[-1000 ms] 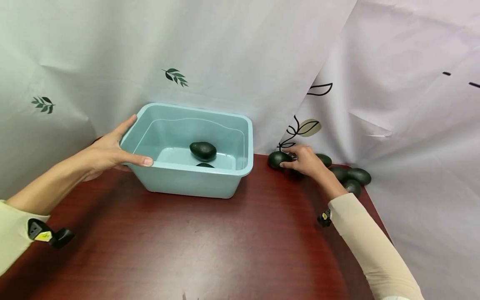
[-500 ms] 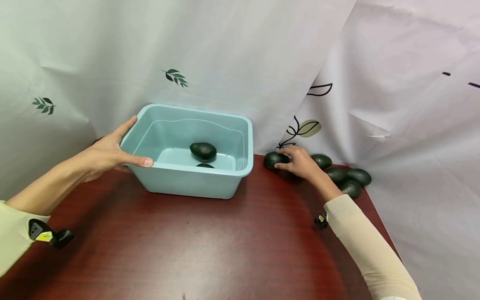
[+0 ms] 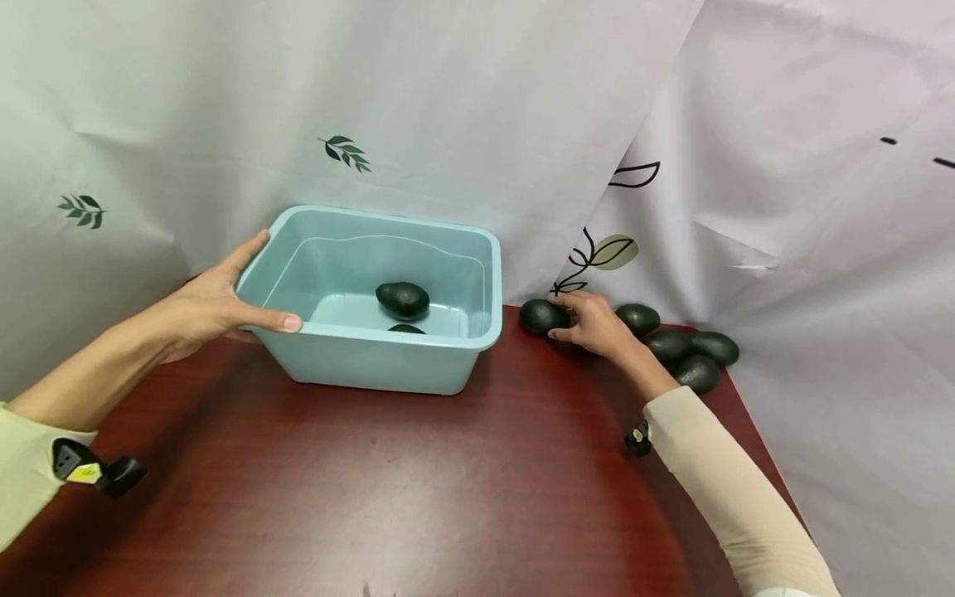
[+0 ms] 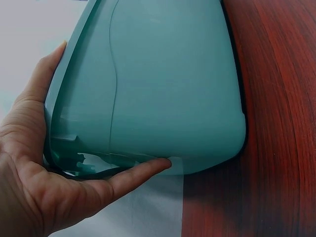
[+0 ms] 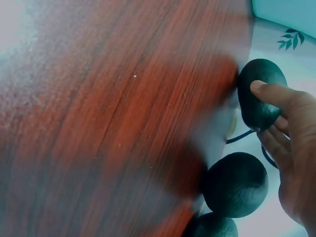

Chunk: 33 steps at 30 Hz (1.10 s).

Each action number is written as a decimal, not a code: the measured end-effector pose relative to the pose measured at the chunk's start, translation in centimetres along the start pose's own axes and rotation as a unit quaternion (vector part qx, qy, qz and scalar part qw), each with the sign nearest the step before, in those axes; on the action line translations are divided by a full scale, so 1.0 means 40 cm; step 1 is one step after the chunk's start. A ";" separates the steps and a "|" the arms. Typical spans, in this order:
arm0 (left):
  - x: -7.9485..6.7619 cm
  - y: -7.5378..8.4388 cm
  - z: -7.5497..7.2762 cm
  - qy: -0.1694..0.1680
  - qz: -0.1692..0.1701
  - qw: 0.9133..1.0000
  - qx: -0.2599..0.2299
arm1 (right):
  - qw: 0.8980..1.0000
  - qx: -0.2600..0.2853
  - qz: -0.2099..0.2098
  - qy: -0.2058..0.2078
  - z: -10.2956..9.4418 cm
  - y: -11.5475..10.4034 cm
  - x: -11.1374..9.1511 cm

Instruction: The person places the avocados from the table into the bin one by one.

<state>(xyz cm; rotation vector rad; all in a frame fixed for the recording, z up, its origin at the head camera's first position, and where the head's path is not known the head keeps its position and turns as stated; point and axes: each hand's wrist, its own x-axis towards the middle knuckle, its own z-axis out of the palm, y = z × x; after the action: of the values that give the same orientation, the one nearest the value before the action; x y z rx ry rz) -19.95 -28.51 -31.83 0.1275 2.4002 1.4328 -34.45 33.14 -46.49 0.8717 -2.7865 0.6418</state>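
Observation:
A light blue plastic tub (image 3: pixel 388 361) stands on the table. My left hand (image 3: pixel 212 307) holds its left end, thumb along the front rim and fingers spread around the outside; the left wrist view shows this hand (image 4: pixel 59 182) against the tub's wall (image 4: pixel 173 84). Inside the tub lies a dark green avocado (image 3: pixel 403 300), and a second avocado (image 3: pixel 406 329) is mostly hidden by the front rim. Right of the tub, my right hand (image 3: pixel 593 323) pinches another avocado (image 3: pixel 543 317) between thumb and fingers. The right wrist view has the thumb on this avocado's side (image 5: pixel 259 106).
Several more avocados (image 3: pixel 670 347) lie in a group behind the right hand, near the table's right edge. The dark red wooden table (image 3: pixel 418 481) meets a white leaf-printed sheet (image 3: pixel 448 108) at the back and right.
My right hand and its avocado have shifted a little to the left, uncovering more of the avocados behind. The left hand and tub have stayed in place.

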 end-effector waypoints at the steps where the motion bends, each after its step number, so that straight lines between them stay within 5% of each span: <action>1: 0.000 0.000 0.000 0.000 0.000 1.000 -0.001 | 1.000 -0.005 -0.006 0.003 0.006 0.010 0.001; 12: 0.000 -0.001 0.001 -0.002 0.007 1.000 -0.001 | 0.999 -0.018 -0.031 0.015 -0.001 0.016 -0.009; 21: 0.000 0.000 0.003 0.000 0.006 1.000 -0.001 | 0.999 0.037 -0.013 0.023 -0.118 -0.174 -0.034; 33: -0.002 -0.003 0.002 -0.002 0.005 1.000 -0.004 | 0.999 0.021 0.013 0.043 -0.159 -0.206 -0.029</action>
<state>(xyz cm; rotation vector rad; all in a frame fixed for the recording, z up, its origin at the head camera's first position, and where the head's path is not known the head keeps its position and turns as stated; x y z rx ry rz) -19.86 -28.52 -31.96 0.1407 2.3932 1.4442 -28.68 30.46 -38.17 0.7955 -2.7212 0.7270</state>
